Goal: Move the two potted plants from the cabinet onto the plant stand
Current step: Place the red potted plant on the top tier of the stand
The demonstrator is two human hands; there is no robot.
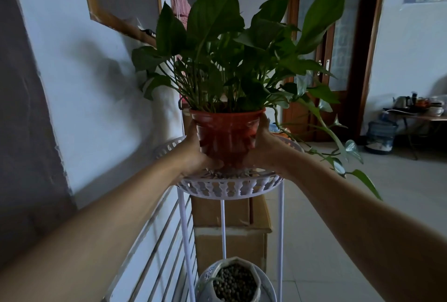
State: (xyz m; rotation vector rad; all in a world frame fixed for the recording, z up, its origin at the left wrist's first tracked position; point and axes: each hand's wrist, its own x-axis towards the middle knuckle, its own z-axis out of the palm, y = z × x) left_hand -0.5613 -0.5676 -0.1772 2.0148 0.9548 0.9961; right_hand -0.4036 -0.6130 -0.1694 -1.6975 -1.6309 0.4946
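A leafy green plant in a translucent red pot [226,136] stands upright at the middle of the white plant stand's round top tray [229,187]. My left hand [196,150] clasps the pot's left side and my right hand [262,145] clasps its right side. The pot's base sits at the tray's surface, hidden partly by my fingers. On the stand's lower tier sits a second pot [235,282], pale and ribbed, filled with brown clay pebbles. A long vine trails from the red pot down to the right.
Stacked cardboard boxes [229,234] stand right behind the stand. A white radiator [157,251] runs along the left wall. A wooden door [331,47] is at the back, a water jug [379,136] and a table with kettles [420,110] at the far right.
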